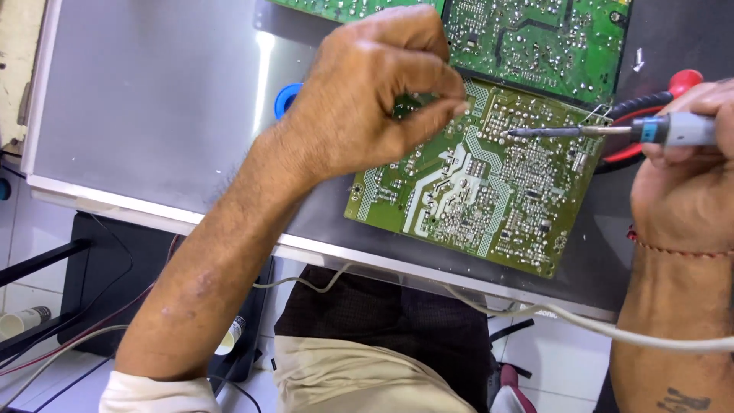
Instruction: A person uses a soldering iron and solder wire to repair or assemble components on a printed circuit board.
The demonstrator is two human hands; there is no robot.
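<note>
A green circuit board (pixel 474 191) lies solder side up on a grey metal panel (pixel 153 99). My left hand (pixel 367 99) hovers over the board's upper left part, fingers pinched together at its fingertips; whether something thin is between them I cannot tell. My right hand (pixel 684 176) grips a soldering iron (pixel 612 130) with a grey and blue handle, and its metal tip rests on the board's upper middle solder joints.
A second green board (pixel 535 38) lies behind the first. A blue round object (pixel 284 98) peeks out beside my left wrist. Red-and-black tool handles (pixel 650 95) lie at the right. A white cable (pixel 581 321) crosses below the panel's front edge, above my lap.
</note>
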